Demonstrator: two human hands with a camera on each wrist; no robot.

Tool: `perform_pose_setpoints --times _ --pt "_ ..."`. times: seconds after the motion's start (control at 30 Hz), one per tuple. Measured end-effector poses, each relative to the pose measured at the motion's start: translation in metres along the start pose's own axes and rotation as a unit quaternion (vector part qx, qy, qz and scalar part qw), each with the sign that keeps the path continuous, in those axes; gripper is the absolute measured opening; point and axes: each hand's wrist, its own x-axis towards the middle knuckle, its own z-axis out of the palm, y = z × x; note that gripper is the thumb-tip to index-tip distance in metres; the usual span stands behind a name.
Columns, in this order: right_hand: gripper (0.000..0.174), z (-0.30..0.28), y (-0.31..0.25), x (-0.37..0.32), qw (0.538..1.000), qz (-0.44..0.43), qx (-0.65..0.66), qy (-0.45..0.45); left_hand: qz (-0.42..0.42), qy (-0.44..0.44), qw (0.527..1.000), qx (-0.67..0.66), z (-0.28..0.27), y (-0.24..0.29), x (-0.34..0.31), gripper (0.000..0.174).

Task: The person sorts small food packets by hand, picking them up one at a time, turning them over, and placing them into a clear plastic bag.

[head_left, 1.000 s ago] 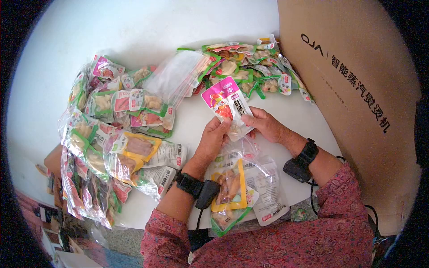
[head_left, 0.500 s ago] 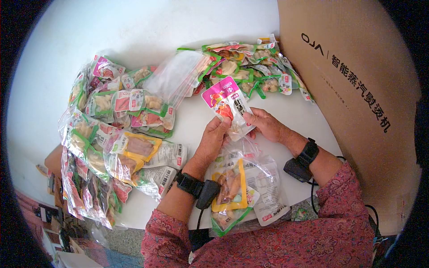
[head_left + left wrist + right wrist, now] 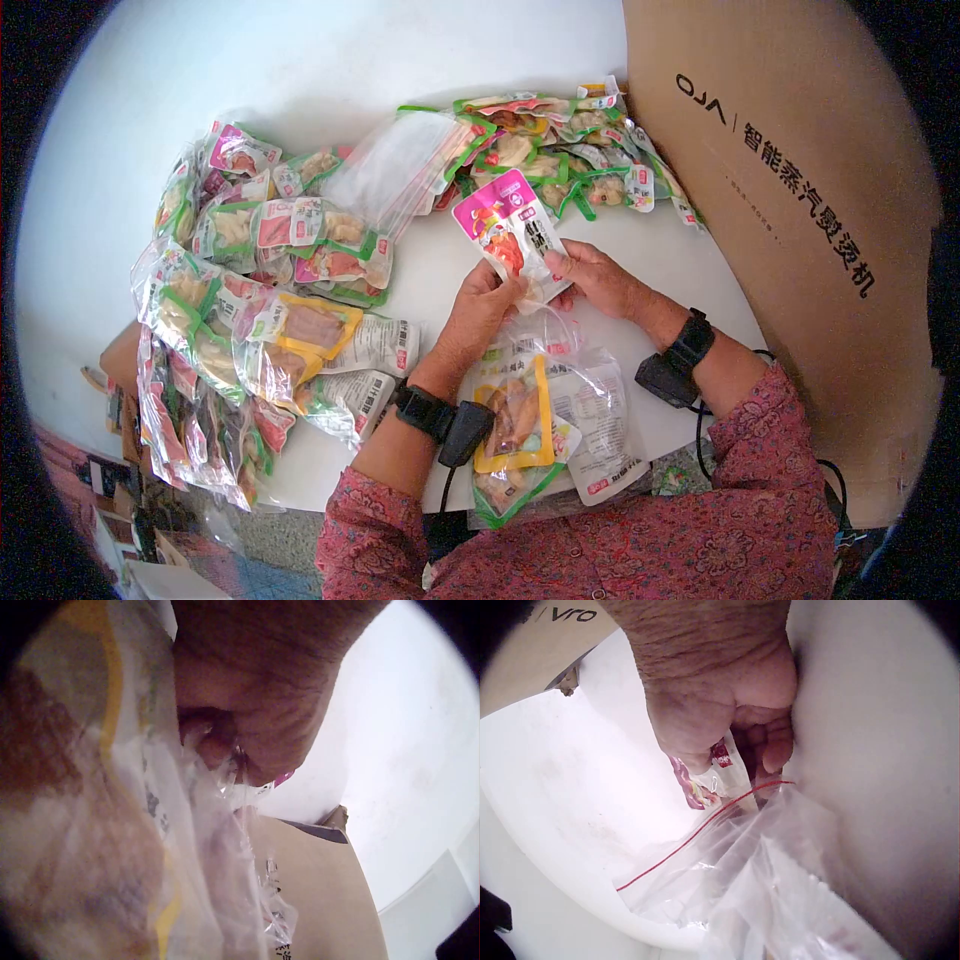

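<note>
Both hands hold a pink-and-white food packet (image 3: 510,235) above the table. My right hand (image 3: 605,282) pinches its right edge, thumb on the printed face; the right wrist view shows that thumb and curled fingers around the packet's lower part. At the lower left corner my left hand (image 3: 482,308) grips, with clear film crumpled at its curled fingers in the left wrist view. Just below hangs a clear zip bag (image 3: 705,840) with a red seal strip, its mouth right at the hands. Inside it sit a yellow-framed meat packet (image 3: 512,415) and a white printed packet (image 3: 597,430).
Filled clear bags of food packets (image 3: 280,330) pile up on the left. Another heap of packets (image 3: 570,150) lies at the back, beside flat empty zip bags (image 3: 400,165). A tall cardboard box (image 3: 800,200) walls off the right side of the white table (image 3: 690,270).
My left thumb has slid down the packet's front to its lower corner, so more of the printed face shows. My right hand and the zip bag have barely moved.
</note>
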Motion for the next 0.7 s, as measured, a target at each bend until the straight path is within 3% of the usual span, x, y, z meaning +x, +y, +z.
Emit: perform_pose_setpoints --times 0.43,0.7 --pt "0.039 -0.002 -0.001 -0.001 1.000 0.008 0.001 -0.012 -0.004 -0.015 1.000 -0.002 -0.002 0.000 0.001 0.034" --pt "0.042 -0.002 -0.001 0.000 1.000 0.002 -0.014 -0.011 0.008 -0.029 1.000 0.005 -0.006 -0.006 0.004 0.033"
